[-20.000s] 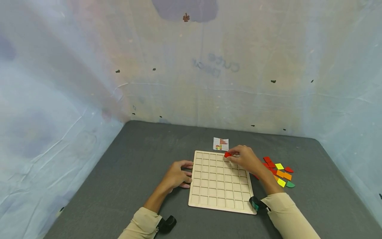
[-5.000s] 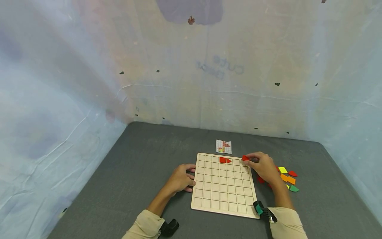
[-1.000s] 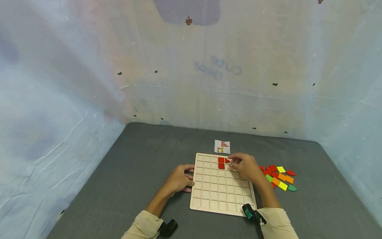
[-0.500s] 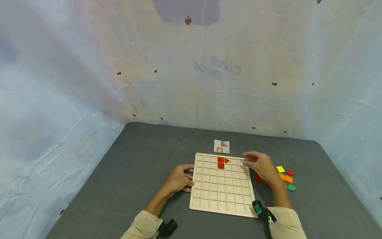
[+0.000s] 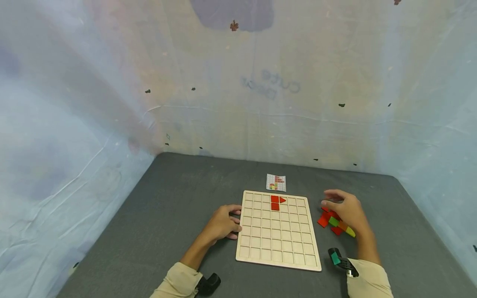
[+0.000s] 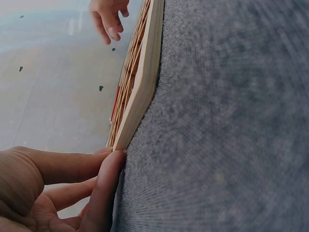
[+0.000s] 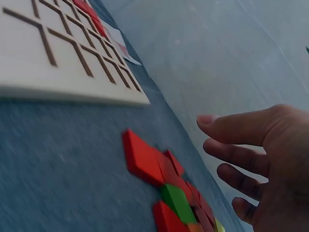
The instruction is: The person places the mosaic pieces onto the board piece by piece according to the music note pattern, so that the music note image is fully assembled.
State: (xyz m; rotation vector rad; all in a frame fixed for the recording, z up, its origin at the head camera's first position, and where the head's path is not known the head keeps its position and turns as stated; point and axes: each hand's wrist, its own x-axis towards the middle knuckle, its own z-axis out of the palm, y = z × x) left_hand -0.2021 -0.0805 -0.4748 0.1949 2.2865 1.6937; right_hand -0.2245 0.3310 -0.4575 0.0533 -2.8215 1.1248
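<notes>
The wooden grid board (image 5: 276, 244) lies on the grey table. Two red square tiles (image 5: 275, 206) and a red triangle tile (image 5: 282, 200) sit in its cells near the far edge. At the board's left edge is the left hand (image 5: 220, 223); in the left wrist view its fingertips (image 6: 107, 166) touch the wooden rim. To the right of the board, the right hand (image 5: 347, 207) hovers over a loose pile of tiles (image 5: 333, 222), thumb and fingers apart. Nothing shows between them in the right wrist view, where a green tile (image 7: 177, 202) lies among red ones. The hand hides part of the pile.
A small printed pattern card (image 5: 276, 182) lies just beyond the board's far edge. Plastic sheeting (image 5: 238, 124) walls the table at the back and sides. Grey tabletop (image 5: 193, 182) extends left of the board.
Two red squares and a red triangle were laid on the board over the last 20 seconds. The right hand has since moved right, off the triangle to the pile. The left hand stays put.
</notes>
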